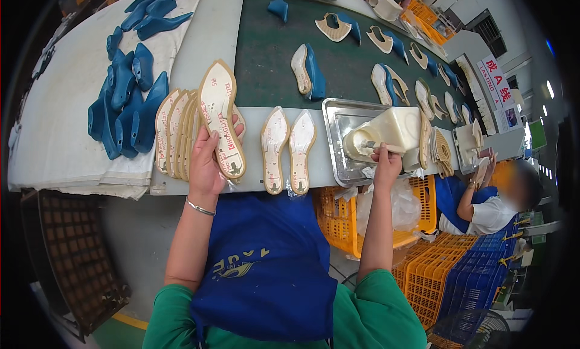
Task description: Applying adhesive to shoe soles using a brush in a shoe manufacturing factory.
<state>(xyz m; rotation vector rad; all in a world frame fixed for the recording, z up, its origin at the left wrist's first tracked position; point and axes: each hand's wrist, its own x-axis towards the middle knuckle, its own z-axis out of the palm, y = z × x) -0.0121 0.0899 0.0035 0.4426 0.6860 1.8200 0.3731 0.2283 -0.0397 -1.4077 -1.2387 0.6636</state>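
Note:
My left hand is closed around a pale insole with a tan edge and red print, held upright above the table. Behind it a row of similar insoles stands overlapped, partly hidden by my hand. Two more insoles lie side by side to the right. In my right hand is a brush with a pale handle, gripped at the mouth of a cream plastic container. The brush's tip is at that opening, and its bristles are hard to make out. The container rests tilted in a metal tray.
Blue shoe lasts pile up on a white cloth at left. A green conveyor belt carries lasts and shoe parts. Below the tray sits a yellow basket with plastic bags. A co-worker works at far right beside stacked crates.

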